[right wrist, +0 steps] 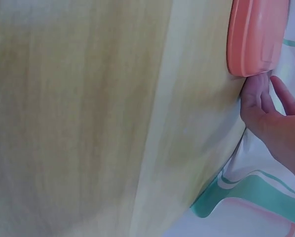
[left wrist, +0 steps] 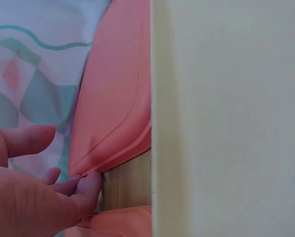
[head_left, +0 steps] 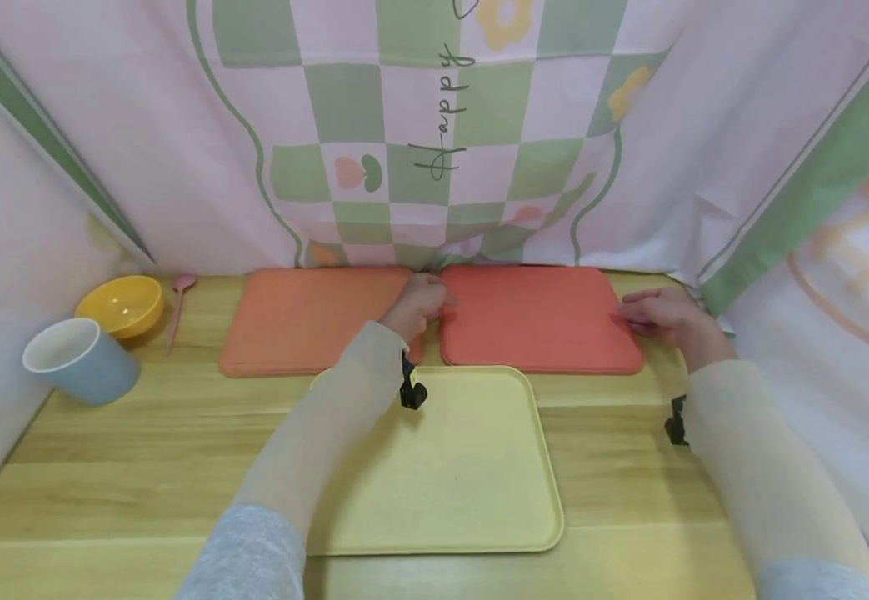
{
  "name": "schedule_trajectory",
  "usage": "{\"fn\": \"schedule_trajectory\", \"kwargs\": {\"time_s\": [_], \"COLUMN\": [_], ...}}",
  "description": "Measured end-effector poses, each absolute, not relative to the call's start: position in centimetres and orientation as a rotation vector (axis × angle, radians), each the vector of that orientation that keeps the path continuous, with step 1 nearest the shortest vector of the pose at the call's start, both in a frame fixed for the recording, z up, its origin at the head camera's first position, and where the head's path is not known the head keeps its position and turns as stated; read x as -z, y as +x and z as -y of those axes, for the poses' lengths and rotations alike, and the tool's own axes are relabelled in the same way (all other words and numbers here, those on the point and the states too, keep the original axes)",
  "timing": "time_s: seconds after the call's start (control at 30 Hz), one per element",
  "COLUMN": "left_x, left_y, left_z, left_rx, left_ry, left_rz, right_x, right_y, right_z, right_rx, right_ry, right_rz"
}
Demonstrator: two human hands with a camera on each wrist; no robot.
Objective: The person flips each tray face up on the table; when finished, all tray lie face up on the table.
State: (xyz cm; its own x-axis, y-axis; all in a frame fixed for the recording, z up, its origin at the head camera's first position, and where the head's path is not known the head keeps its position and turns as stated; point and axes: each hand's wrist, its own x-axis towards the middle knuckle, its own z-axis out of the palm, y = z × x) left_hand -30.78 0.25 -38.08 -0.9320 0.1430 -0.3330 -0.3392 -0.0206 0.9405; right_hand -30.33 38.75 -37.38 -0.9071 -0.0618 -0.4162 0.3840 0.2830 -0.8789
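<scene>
Tray in red (head_left: 541,321) lies along the back edge of the table (head_left: 142,467); left hand (head_left: 417,303) and right hand (head_left: 665,314) touch its opposite ends, each grip loose with fingers extended, presumably to steady both sides evenly; curtain (head_left: 344,104) behind reads "Happy", running upward; no brand legible.

Got a pale wood table (head_left: 629,475) with an orange tray (head_left: 307,317) left and a red tray (head_left: 539,321) right along the far side, plus a yellow tray (head_left: 456,467) just nearer. Also spotted a blue cup (head_left: 97,367), yellow bowl (head_left: 128,308) and pink spoon (head_left: 177,308) bunched up on the left.
</scene>
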Motion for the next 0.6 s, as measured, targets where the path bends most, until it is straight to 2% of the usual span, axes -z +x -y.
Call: {"fn": "schedule_trajectory", "kwargs": {"time_s": [0.6], "left_x": [37.46], "left_y": [-30.74], "left_z": [-0.10], "left_rx": [-2.150], "left_ry": [-0.265], "left_rz": [-1.856], "right_x": [37.51], "right_y": [-30.12], "right_z": [-38.20], "right_rx": [1.653], "right_ry": [0.370], "right_rz": [-2.286]}}
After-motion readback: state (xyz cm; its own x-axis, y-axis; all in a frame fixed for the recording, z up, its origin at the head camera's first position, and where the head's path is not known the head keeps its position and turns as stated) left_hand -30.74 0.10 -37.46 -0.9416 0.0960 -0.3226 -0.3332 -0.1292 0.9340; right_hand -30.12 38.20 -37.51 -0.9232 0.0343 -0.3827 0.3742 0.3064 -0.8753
